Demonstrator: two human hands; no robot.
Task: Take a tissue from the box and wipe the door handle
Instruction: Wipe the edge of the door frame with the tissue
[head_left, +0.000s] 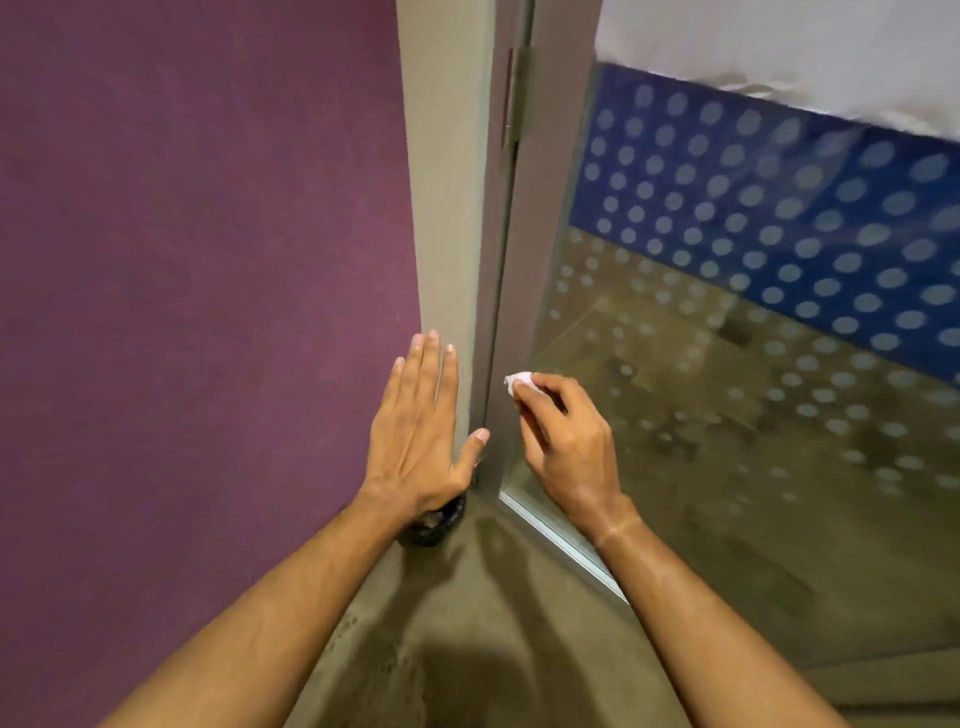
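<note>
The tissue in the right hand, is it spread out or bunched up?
Bunched up: the tissue is a small white wad pinched in the right hand's fingertips.

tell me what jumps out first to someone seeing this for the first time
Two bare forearms reach up from the bottom of the view. The left hand lies flat with fingers spread where the purple wall meets the grey door frame, while the right hand pinches a small crumpled white tissue by the hinge edge of the glass door. The door's band of pale dots on blue fills the upper right.
</note>
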